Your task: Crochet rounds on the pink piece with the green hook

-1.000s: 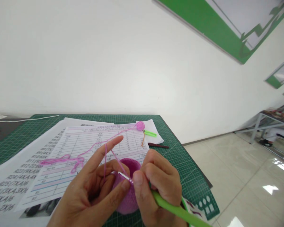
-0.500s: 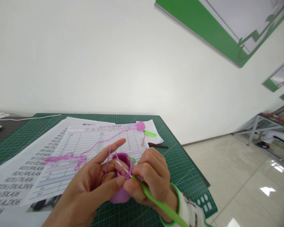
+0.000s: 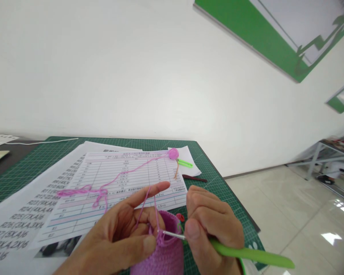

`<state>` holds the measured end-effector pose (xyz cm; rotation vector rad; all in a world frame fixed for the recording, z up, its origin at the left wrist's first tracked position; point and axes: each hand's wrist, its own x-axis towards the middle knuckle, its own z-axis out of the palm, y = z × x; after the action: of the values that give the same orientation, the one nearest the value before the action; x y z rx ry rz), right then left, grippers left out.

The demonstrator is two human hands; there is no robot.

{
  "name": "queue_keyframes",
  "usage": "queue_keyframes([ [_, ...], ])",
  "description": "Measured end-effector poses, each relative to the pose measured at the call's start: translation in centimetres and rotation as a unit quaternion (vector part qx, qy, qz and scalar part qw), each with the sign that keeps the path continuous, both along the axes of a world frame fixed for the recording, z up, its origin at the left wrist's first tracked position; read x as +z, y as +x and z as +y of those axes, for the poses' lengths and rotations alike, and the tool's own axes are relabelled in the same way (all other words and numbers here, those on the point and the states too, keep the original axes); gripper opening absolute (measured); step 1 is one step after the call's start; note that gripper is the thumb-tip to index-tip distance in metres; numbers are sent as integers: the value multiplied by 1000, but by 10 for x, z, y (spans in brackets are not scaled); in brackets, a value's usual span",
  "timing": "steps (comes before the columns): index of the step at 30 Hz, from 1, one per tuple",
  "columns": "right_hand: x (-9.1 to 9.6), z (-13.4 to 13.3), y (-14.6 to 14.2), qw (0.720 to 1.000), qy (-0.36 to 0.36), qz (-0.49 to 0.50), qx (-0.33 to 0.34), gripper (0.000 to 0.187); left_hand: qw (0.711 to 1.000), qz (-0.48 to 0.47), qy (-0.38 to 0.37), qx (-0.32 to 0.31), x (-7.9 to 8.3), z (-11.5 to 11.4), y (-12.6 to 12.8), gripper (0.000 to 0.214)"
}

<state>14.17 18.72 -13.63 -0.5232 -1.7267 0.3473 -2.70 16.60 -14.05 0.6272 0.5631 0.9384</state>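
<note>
My left hand point(image 3: 129, 233) pinches the rim of a pink-purple crochet piece point(image 3: 163, 256), shaped like an open tube. Its index finger is stretched out, with pink yarn point(image 3: 156, 210) looped over it and running down to the stitches. In my right hand point(image 3: 213, 229) is a crochet hook point(image 3: 252, 255) with a green handle, gripped in closed fingers. The hook's metal tip touches the yarn at the rim, beside my left thumb. A small green stitch marker point(image 3: 179, 226) hangs at the piece's far right edge, partly hidden.
Printed pattern sheets point(image 3: 114, 168) lie on a green cutting mat point(image 3: 215, 187). A small pink yarn ball point(image 3: 173, 154), a bright green pin-like marker point(image 3: 185, 163) and a dark red strip point(image 3: 194, 178) lie toward the back. Loose yarn point(image 3: 74, 191) crosses the sheets. A wall stands behind.
Both hands and the crochet piece have moved lower and to the right. The hook has swung to a flatter angle, its metal tip now at the rim's outer edge. More of the piece shows.
</note>
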Motion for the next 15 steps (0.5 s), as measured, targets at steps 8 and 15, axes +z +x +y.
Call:
queue_keyframes([
  [8, 6, 2, 7, 997, -61, 21, 49, 39, 999, 12, 30, 2, -1, 2, 0, 60],
  [15, -2, 8, 11, 966, -168, 102, 168, 48, 999, 31, 43, -1, 2, 2, 2, 57],
])
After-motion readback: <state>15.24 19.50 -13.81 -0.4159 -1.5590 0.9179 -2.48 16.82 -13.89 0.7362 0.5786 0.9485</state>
